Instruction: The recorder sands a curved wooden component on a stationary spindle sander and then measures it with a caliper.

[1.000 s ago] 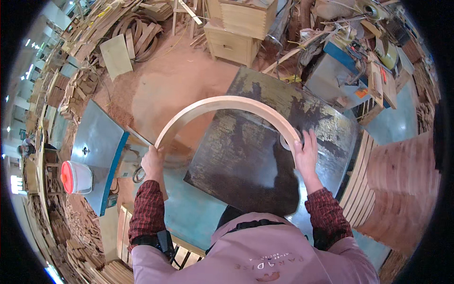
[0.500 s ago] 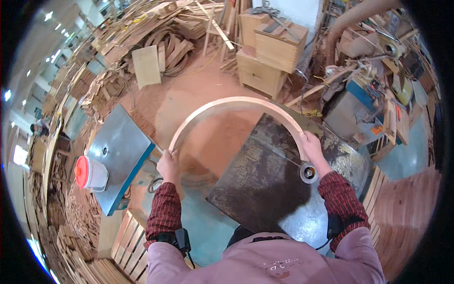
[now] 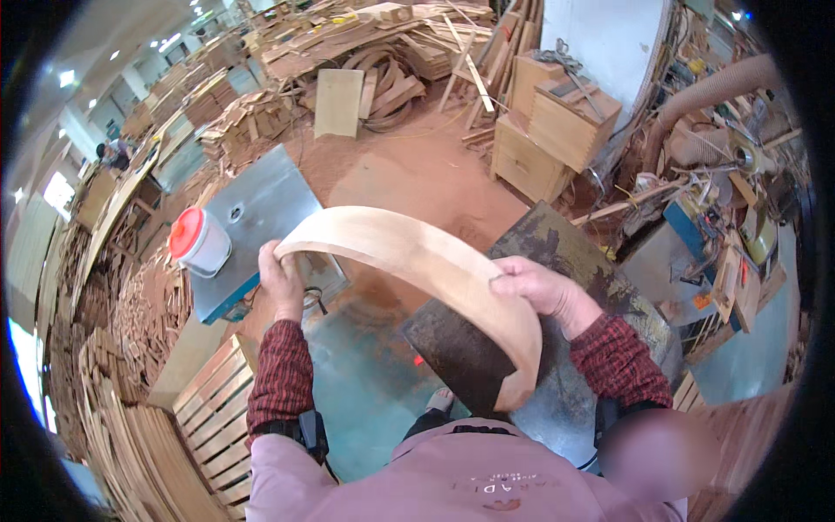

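A pale curved wooden strip (image 3: 409, 245), bent in a broad arc, is held up in front of me with its wide smooth face showing. My left hand (image 3: 281, 283) is closed around its left end. Partway along the right side, my right hand (image 3: 541, 291) grips the upper edge, thumb on the wide face. The strip's free right end curves back toward me, over a dark, worn metal worktable (image 3: 565, 252). That wood hides part of the tabletop, and the round fitting seen there before does not show.
A second metal table (image 3: 283, 187) at left carries a white bucket (image 3: 209, 246) with a red lid. Slatted wooden pallet (image 3: 217, 409) and stacked boards lie lower left. Wooden boxes (image 3: 565, 122), a ribbed hose (image 3: 704, 96) and cluttered machinery stand far right. Sawdust covers the floor ahead.
The curved strip has tilted and swung, so its wide face now shows. My right hand has shifted from its right end to partway along it. The view has turned somewhat.
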The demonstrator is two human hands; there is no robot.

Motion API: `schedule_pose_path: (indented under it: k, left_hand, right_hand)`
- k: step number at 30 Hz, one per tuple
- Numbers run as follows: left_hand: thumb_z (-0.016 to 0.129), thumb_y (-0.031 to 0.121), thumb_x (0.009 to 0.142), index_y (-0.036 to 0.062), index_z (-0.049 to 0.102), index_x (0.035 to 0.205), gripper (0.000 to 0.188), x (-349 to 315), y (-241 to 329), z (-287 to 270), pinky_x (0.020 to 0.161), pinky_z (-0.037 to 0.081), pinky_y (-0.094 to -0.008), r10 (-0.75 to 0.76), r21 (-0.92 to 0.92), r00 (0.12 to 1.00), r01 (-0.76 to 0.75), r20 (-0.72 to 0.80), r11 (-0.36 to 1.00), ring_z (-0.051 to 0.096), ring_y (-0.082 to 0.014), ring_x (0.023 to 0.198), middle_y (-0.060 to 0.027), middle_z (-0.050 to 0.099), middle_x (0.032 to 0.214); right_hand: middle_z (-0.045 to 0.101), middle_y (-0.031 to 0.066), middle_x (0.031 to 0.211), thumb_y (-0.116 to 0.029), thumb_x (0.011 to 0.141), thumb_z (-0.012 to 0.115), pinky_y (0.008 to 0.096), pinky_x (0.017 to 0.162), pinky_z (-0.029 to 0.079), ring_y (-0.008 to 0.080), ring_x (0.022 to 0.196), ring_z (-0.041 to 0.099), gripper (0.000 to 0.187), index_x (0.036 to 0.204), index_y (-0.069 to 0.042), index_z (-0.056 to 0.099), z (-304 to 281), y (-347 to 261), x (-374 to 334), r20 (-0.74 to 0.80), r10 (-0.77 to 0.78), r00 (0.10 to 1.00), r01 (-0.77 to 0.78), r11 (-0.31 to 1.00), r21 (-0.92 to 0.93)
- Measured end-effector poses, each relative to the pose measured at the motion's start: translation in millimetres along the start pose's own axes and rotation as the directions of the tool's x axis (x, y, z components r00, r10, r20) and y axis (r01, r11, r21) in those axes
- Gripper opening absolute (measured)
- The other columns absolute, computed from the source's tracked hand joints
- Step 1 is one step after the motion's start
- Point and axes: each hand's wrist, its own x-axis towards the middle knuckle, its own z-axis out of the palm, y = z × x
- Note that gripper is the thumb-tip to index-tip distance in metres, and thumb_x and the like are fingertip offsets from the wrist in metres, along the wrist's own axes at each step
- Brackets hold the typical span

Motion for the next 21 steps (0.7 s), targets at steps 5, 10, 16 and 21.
schedule_pose_path:
  k: [5, 10, 16, 21]
  left_hand:
    - [0.058, 0.011, 0.100, -0.0030, 0.057, 0.131, 0.034, -11, 15, 3, 0.106, 0.046, -0.0425, -0.140, 0.037, 0.971, 0.150, -0.194, 0.988, 0.061, -0.0347, 0.120, -0.0186, 0.064, 0.128]
    - [0.038, 0.042, 0.113, 0.0013, 0.058, 0.135, 0.051, -41, 195, -56, 0.102, 0.051, -0.0373, -0.114, -0.590, 0.581, 0.773, 0.806, -0.231, 0.064, -0.0234, 0.121, -0.0123, 0.068, 0.127]
    - [0.039, 0.039, 0.114, -0.0010, 0.057, 0.134, 0.048, -80, 343, -108, 0.096, 0.055, -0.0357, -0.195, -0.651, 0.622, 0.739, 0.758, -0.174, 0.068, -0.0203, 0.112, -0.0113, 0.068, 0.126]
    - [0.043, 0.032, 0.114, -0.0021, 0.059, 0.131, 0.041, -109, 381, -108, 0.092, 0.056, -0.0321, -0.115, -0.728, 0.721, 0.686, 0.683, -0.018, 0.068, -0.0161, 0.106, -0.0101, 0.069, 0.122]
  right_hand:
    - [0.072, 0.0032, 0.113, -0.023, 0.092, 0.077, 0.0278, 0.089, 0.053, 0.0094, 0.100, 0.066, 0.047, 0.127, 0.005, 0.065, 109, 7, -4, -0.011, -0.186, 0.982, 0.182, 0.968, -0.170]
    - [0.073, 0.0063, 0.105, -0.019, 0.092, 0.077, 0.0299, 0.083, 0.055, 0.0102, 0.095, 0.066, 0.040, 0.121, 0.005, 0.065, 147, 27, -42, -0.257, -0.391, 0.884, 0.269, 0.874, -0.405]
    - [0.072, 0.0084, 0.082, -0.025, 0.100, 0.068, 0.0311, 0.071, 0.055, 0.0116, 0.078, 0.066, 0.034, 0.114, 0.006, 0.067, 179, 68, -81, -0.414, -0.701, 0.582, 0.419, 0.694, -0.586]
    - [0.065, 0.0068, 0.073, -0.034, 0.107, 0.055, 0.0317, 0.062, 0.049, 0.0108, 0.068, 0.060, 0.041, 0.109, 0.006, 0.066, 182, 85, -131, -0.493, -0.702, 0.514, 0.462, 0.711, -0.530]
